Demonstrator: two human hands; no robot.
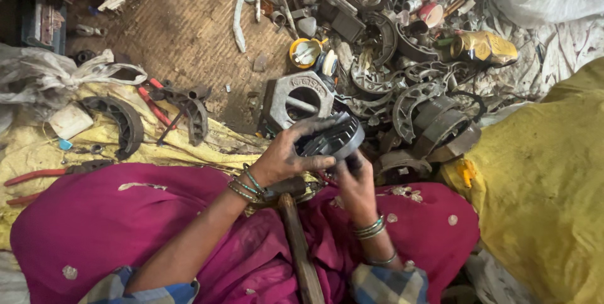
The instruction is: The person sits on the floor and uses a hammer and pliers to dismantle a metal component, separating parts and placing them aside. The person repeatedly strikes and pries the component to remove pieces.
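My left hand [290, 153], black with grease, grips a round dark metal part with ribbed edges [336, 137] from its left side. On the part's lower right edge my right hand [356, 184] pinches it with its fingers. Both wrists wear bangles. A wooden-handled hammer [297, 235] lies across my lap on magenta cloth [113, 222], its head just below my left wrist. A grey hexagonal metal casting with a round hole [296, 97] stands right behind the held part.
A heap of curved brake shoes and scrap metal [415, 99] fills the floor ahead and to the right. More brake shoes [123, 121] and red-handled pliers [38, 175] lie on yellow cloth at left. A yellow sack [547, 184] rises at right. Woven matting [182, 33] is behind.
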